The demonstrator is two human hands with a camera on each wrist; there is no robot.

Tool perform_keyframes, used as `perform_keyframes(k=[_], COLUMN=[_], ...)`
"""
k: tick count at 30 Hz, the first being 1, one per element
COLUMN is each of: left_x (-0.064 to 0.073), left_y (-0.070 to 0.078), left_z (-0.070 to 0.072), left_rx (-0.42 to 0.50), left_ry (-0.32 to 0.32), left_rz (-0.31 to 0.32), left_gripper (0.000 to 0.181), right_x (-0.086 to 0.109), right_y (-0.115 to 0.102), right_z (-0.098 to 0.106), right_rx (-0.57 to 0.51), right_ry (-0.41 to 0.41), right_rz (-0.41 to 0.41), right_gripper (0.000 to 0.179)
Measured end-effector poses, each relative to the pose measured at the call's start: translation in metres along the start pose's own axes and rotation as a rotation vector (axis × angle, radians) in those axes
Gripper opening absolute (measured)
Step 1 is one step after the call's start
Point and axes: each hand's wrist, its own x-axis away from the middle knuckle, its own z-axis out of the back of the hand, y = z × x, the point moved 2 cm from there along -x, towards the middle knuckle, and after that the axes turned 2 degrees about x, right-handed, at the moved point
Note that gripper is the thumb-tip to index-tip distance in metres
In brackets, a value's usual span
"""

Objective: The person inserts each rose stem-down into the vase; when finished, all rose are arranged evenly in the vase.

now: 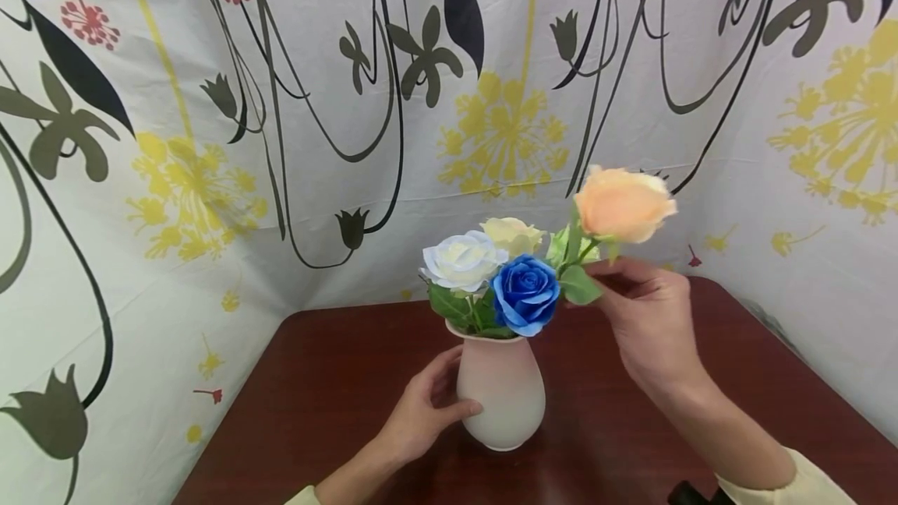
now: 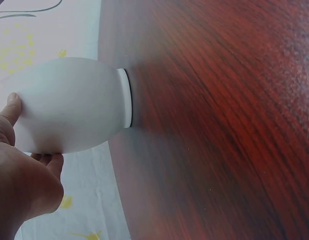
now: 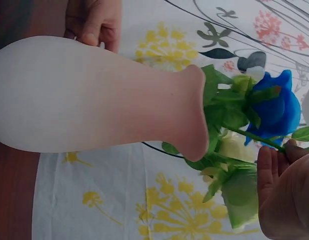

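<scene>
A pale vase [image 1: 501, 392], pinkish toward its flared rim, stands upright on the table. My left hand [image 1: 424, 411] holds its left side, thumb on the front and fingers behind. Between the fingertips of my right hand [image 1: 659, 326] is the stem of a peach rose [image 1: 623, 205], which leans right above the rim. In the right wrist view its green stem [image 3: 252, 136] slants toward the vase mouth; where it ends is hidden among leaves. The vase bears a blue rose [image 1: 526, 294], a white rose [image 1: 463, 259], a cream rose [image 1: 514, 235] and a pale green flower [image 1: 561, 246].
The dark red-brown wooden table [image 1: 316, 388] has rounded back corners. A white cloth [image 1: 337, 178] printed with flowers hangs behind it and along both sides. Something small and black [image 1: 687, 494] shows at the bottom edge near my right sleeve.
</scene>
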Motion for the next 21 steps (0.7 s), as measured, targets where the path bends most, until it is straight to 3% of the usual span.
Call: perform_keyframes(k=[4,14,21], left_x=[-0.001,-0.001,-0.001], left_y=[0.000,0.000,0.000], left_z=[0.000,0.000,0.001], left_rx=[-0.025,-0.043,-0.040], left_ry=[0.001,0.002,0.000], left_rz=[-0.028,-0.023,-0.038], left_gripper=[0.070,0.069,0.070], right_x=[0.002,0.007,-0.002], right_y=[0.005,0.002,-0.014], right_z=[-0.004,-0.005,-0.005], right_rx=[0.051,0.062,0.081], right_ry=[-0.030,-0.023,0.002], right_rz=[-0.032,-0.057,0.043], right_gripper=[0.013,0.022,0.022])
